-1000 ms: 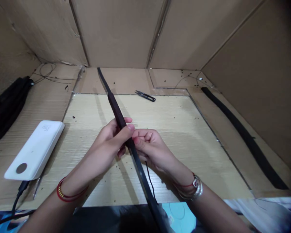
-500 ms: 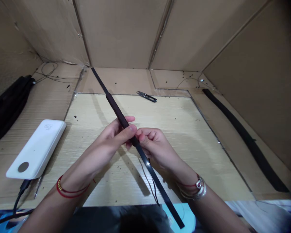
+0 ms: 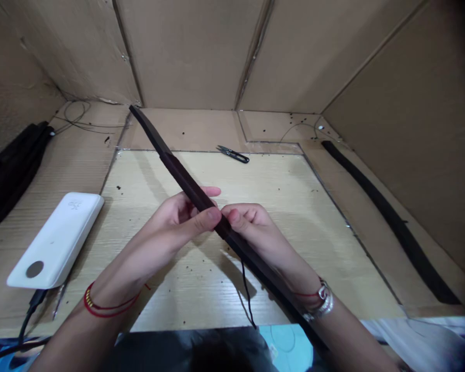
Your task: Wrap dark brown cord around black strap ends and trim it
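Observation:
A long dark strap (image 3: 151, 135) runs slantwise from the back left to my right forearm, its middle covered by a dark brown sleeve-like section (image 3: 186, 181). My left hand (image 3: 186, 214) is closed around this brown section, thumb on top and one finger stretched out beyond it. At the section's lower end, my right hand (image 3: 251, 222) is closed in a pinch against the strap's edge; what its fingertips hold is hidden. Below that hand hangs a thin black cord (image 3: 247, 294). Small black thread snips (image 3: 233, 154) lie on the board beyond both hands.
A white power bank (image 3: 58, 240) with a black cable (image 3: 33, 310) lies at left, near a black bundle (image 3: 15, 165). Another black strip (image 3: 391, 222) rests along the right wall. Cardboard walls (image 3: 194, 57) enclose the pale board (image 3: 313, 258), which has dark specks on it.
The strap has turned about its length and now shows a broader face. Its far end has shifted left and its near end right. Both hands stay in nearly the same place.

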### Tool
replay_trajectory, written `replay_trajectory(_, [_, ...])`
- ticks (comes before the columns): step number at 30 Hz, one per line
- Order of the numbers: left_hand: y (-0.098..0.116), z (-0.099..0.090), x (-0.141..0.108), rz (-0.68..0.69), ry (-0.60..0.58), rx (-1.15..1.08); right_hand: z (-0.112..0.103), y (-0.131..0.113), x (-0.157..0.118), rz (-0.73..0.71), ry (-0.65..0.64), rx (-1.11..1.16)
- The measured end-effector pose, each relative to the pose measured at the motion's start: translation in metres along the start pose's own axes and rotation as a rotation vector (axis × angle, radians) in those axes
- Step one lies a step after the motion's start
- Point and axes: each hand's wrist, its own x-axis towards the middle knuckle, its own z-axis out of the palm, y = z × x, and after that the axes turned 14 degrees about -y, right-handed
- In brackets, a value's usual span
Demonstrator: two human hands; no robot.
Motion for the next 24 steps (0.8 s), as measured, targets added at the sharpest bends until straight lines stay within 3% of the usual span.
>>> replay_trajectory(8, [-0.002, -0.001, 0.005, 0.118, 0.03, -0.043, 0.005, 0.008, 0.0, 0.051, 0.042, 0.106])
replay_trajectory(15, [-0.005, 0.004, 0.008, 0.252, 0.221, 0.049, 0.006, 0.004, 0.001, 0.07, 0.098, 0.093])
replay_trajectory(21, [-0.006, 0.008, 0.009, 0.134, 0.114, 0.015, 0.011, 0.002, 0.002, 0.006, 0.065, 0.003])
replay_trajectory(24, [-0.007, 0.008, 0.009, 0.156, 0.109, -0.002, 0.01, 0.002, 0.001, -0.002, 0.067, -0.025])
